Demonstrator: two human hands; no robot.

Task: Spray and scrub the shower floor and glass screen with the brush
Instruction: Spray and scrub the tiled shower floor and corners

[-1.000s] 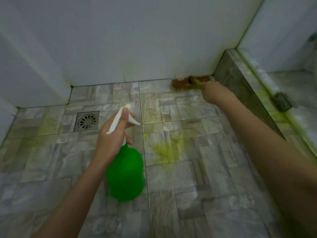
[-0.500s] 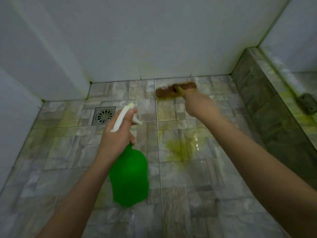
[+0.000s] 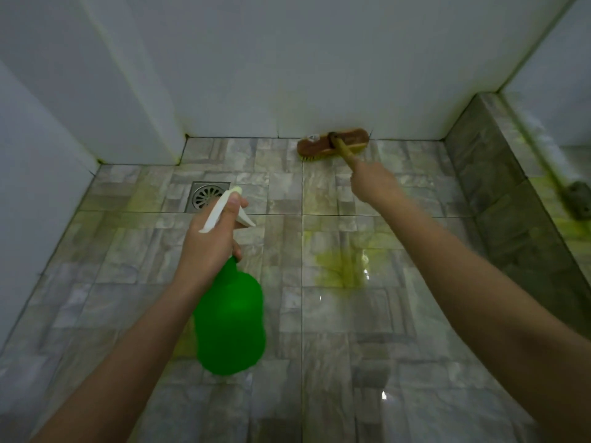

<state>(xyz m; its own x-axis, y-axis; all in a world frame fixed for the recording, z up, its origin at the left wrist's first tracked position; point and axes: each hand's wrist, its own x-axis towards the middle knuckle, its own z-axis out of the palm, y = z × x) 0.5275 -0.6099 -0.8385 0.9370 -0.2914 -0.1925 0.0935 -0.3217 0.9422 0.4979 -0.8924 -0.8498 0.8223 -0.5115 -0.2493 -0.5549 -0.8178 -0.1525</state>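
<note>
**Floor scrub at the back edge**

Left hand (image 3: 211,247) is curled round the neck of the spray bottle (image 3: 230,321), held above the shower floor (image 3: 335,330). Right hand (image 3: 372,183) grips the brush (image 3: 332,143) handle, with the head on the floor against the back wall. Next, likely: drag back through the yellow-green patch (image 3: 345,266). Since 0.5 s ago, the brush has been pushed forward to the wall.

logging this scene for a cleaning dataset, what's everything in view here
floor: one, grey tiles, yellow-green stains
walls: several, white, around the floor
kerb: one, grey, right
drain: one, metal, floor far left
brush: one, brown head, yellow handle, on floor at far wall
bottle: one, green, white sprayer, held over floor
hinge: one, dark, right edge
left grip: one, bare, round bottle neck
right grip: one, bare, round brush handle
</note>
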